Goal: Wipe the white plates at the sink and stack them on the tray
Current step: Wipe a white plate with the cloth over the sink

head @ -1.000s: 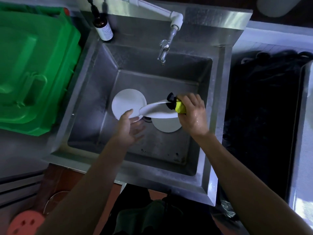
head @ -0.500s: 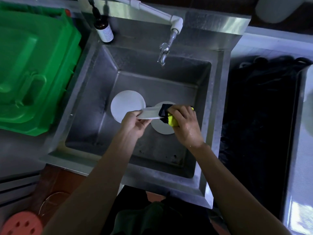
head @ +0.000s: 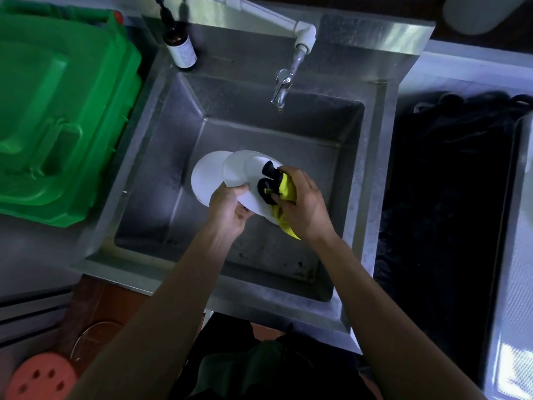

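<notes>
Over the steel sink (head: 161, 134), my left hand (head: 230, 210) grips the near edge of a white plate (head: 245, 173), which is tilted with its face toward me. My right hand (head: 304, 204) holds a yellow and black cloth (head: 284, 187) and presses it against the plate's right side. A second white plate (head: 204, 180) lies flat on the sink floor, just left of and partly behind the held one. The held plate and my hands hide whatever lies on the floor beneath them. A long dark tray (head: 450, 203) sits right of the sink.
The tap (head: 284, 85) hangs over the back of the basin with no water running. A brown bottle (head: 180, 46) stands on the back left corner. A green plastic crate (head: 57, 111) fills the counter on the left. A pink perforated disc (head: 40, 376) lies at lower left.
My left hand, open under the plate a second ago, now grips its edge. The plate went from nearly edge-on to tilted face-up, and the cloth moved onto its face.
</notes>
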Demonstrator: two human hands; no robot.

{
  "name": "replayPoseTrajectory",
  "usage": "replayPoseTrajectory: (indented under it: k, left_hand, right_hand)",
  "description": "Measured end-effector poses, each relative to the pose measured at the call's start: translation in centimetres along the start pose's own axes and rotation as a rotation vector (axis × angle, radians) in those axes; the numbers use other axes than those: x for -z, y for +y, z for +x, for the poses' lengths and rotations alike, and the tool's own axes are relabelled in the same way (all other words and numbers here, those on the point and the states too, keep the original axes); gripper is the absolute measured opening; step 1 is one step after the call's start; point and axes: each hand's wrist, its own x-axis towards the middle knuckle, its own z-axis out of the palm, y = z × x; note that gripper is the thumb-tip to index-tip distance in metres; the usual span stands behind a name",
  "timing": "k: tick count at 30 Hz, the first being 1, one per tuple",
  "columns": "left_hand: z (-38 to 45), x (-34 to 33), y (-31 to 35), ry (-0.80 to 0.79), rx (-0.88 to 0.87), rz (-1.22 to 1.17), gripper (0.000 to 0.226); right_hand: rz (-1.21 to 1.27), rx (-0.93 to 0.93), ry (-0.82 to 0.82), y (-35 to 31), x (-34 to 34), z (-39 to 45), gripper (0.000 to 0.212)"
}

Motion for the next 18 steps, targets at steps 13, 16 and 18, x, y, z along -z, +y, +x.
replayPoseTrajectory:
  k: [13, 16, 18]
  left_hand:
    - [-0.5, -0.7, -0.2, -0.064, -0.023, -0.015, 0.035]
    - [-0.5, -0.3, -0.2, -0.074, -0.02, -0.016, 0.035]
    - [-0.7, 0.0, -0.2, -0.094, -0.018, -0.011, 0.036]
  right_hand:
    - [-0.286, 0.057, -0.005, 0.2, -2.4, -2.3, 0.052]
    - [-0.247, 0.037, 0.015, 1.1, -2.5, -2.7, 0.049]
    - [-0.202, -0.017, 0.023, 1.6, -2.5, -2.5, 0.05]
